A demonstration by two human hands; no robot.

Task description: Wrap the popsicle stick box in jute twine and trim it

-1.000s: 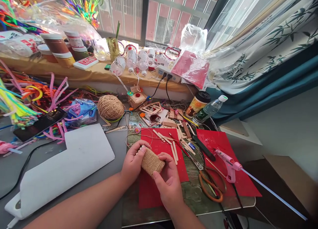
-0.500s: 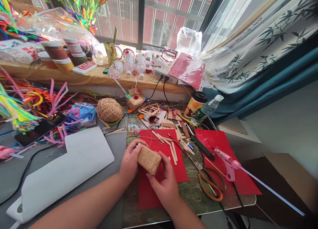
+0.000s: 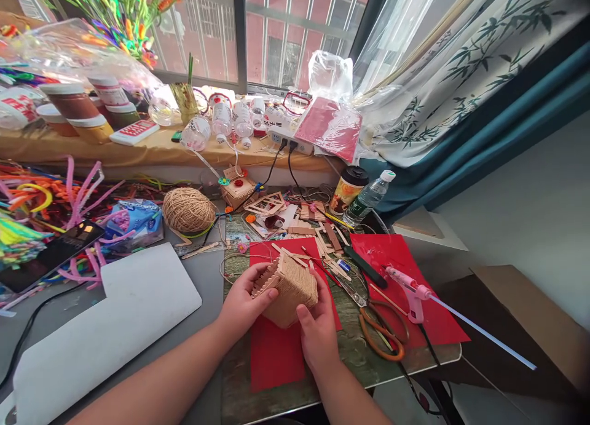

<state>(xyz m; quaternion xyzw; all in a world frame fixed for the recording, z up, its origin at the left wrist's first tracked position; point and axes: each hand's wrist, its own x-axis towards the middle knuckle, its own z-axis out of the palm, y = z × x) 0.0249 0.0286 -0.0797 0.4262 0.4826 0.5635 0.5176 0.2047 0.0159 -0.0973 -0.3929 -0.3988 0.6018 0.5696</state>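
A small box wrapped in twine (image 3: 295, 289) is held between both hands above a red sheet (image 3: 276, 357). It is tilted, and its scalloped wooden-stick edge and opening show on the left. My left hand (image 3: 246, 299) grips the box at that open edge, thumb on the near side. My right hand (image 3: 319, 326) holds the opposite end, with the thumb in front and the fingers behind. Loose wooden sticks (image 3: 295, 256) lie on the red sheet behind the box. A ball of twine (image 3: 188, 211) rests farther back on the left.
Orange-handled scissors (image 3: 382, 333) and a pink glue gun (image 3: 412, 293) with a long glue stick lie at the right. A bottle (image 3: 369, 200) and cup (image 3: 348, 190) stand behind them. White board (image 3: 106, 320) lies left; pipe cleaners (image 3: 83, 197) are piled beyond it.
The twine box has been turned and tilted, so its open, scalloped edge now shows at the left. Both hands have shifted their hold on it. The camera view has moved slightly right.
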